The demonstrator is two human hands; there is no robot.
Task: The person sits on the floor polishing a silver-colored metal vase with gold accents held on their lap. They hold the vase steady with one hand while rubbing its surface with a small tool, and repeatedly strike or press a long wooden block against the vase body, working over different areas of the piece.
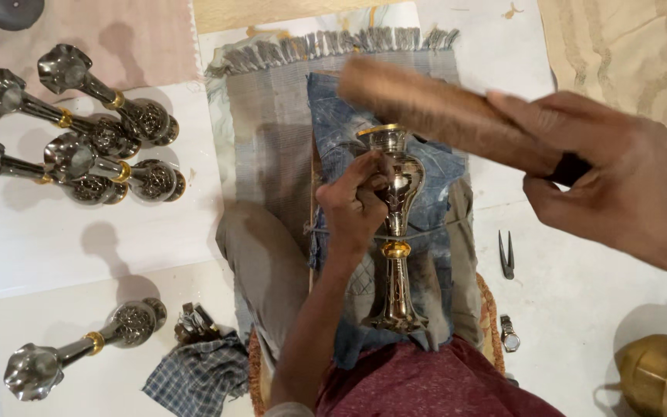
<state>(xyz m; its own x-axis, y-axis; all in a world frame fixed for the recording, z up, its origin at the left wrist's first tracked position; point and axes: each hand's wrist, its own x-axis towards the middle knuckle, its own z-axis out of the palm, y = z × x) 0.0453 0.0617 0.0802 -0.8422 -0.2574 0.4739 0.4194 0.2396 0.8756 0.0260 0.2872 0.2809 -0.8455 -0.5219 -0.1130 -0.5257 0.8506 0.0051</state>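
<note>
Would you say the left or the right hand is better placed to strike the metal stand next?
Right, probably: the right hand holds the wooden mallet raised above the metal stand, while the left hand grips it.

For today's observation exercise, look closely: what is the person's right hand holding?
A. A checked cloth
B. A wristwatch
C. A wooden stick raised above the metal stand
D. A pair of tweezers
C: the right hand grips a wooden stick over the metal stand, which the left hand steadies; the tweezers lie on the floor.
</note>
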